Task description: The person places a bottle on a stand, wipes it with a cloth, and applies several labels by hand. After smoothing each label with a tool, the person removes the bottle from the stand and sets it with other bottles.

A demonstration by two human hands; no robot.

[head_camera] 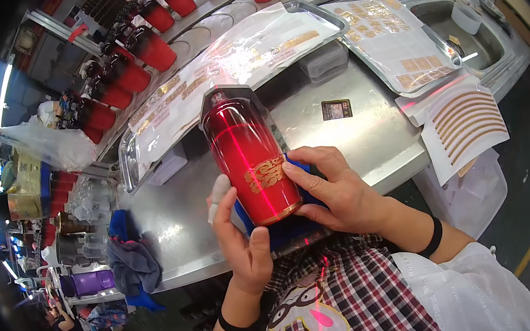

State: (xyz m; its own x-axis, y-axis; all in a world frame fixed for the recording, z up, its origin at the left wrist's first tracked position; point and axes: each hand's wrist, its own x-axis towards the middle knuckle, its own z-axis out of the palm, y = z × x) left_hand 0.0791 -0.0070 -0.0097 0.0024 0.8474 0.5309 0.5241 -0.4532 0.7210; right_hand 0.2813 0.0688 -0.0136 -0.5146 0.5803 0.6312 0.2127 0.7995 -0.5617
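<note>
A glossy red bottle (250, 152), darker at its neck, lies tilted in a dark cradle (258, 102) at the edge of the steel table. Gold ornament decorates its side near the base. My right hand (333, 187) touches that ornament's right edge with thumb and fingertips, the other fingers near the base. On the bottle's left is my left hand (244, 241), its fingers apart, one fingertip wearing a pale cover; whether it touches the bottle is unclear. A red light line runs down the bottle. Blue cloth (310, 194) shows beneath it.
Trays with gold decal sheets (300, 41) (423, 66) stand behind and right. A sheet with curved gold strips (471, 125) hangs over the right edge. A small dark card (336, 109) lies on the table. Red containers (151, 48) line the conveyor. Left are a grey cloth (134, 264) and purple bottle (92, 283).
</note>
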